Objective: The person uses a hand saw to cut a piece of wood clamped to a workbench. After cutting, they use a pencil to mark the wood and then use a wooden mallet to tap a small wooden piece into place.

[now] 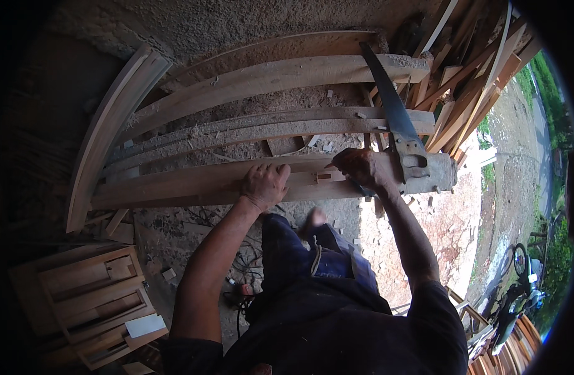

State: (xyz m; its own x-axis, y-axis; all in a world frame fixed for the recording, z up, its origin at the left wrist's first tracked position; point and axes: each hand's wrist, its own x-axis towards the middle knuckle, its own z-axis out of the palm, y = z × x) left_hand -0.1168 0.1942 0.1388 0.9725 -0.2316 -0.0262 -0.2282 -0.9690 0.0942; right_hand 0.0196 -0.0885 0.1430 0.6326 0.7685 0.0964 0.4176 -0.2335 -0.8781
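Observation:
A long pale wooden board (193, 178) lies across in front of me. My left hand (266, 186) is curled over it, knuckles up, with the fingertips hidden. Farther right, my right hand (361, 169) is closed just above the board. A small pointed tip sticks out of its left side, and a dark edge shows beneath it; what it grips is mostly hidden. Between my hands, a small rectangular slot (324, 177) marks the board. Right beside my right hand rests a handsaw (396, 112), its handle on the board's end and its blade pointing away across the other timbers.
Parallel beams (268, 72) dusted with shavings lie beyond the board. Upright planks (115, 134) cross their left end. Scrap lumber (480, 81) leans at the far right. Panelled wooden frames (96, 297) stand at lower left. Wood chips and cables litter the floor by my feet; a motorcycle (515, 300) stands outside.

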